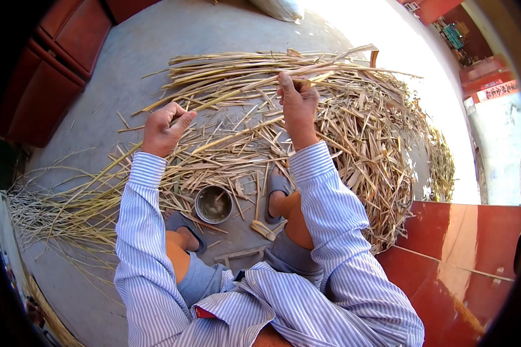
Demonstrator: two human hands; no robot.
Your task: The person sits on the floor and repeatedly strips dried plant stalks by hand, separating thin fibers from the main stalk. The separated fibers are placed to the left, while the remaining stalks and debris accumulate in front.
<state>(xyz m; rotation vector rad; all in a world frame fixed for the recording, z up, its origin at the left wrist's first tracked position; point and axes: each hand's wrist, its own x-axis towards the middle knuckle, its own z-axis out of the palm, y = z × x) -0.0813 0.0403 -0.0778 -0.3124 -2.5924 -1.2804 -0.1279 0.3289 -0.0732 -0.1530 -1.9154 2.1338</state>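
A long dry plant stalk (233, 95) stretches between my two raised hands. My left hand (163, 130) is closed round its left part, and thin stems trail from there toward the branching tops at the lower left. Farther right, my right hand (299, 107) pinches the stalk near some dry leaf strips; the fingertips partly hide the grip. Just beyond both hands lies a layered bundle of long straight stalks (214, 65). A big heap of dry husks and leaf pieces (359, 156) spreads below and right of my right hand.
On the grey floor between my feet stands a round metal pot (213, 203) with liquid and a short stick in it. A pale wooden piece (263, 230) lies beside it. Bushy stem tops (58, 211) fan out left. Dark red sofas (46, 75) stand far left; a red panel (446, 254) is at right.
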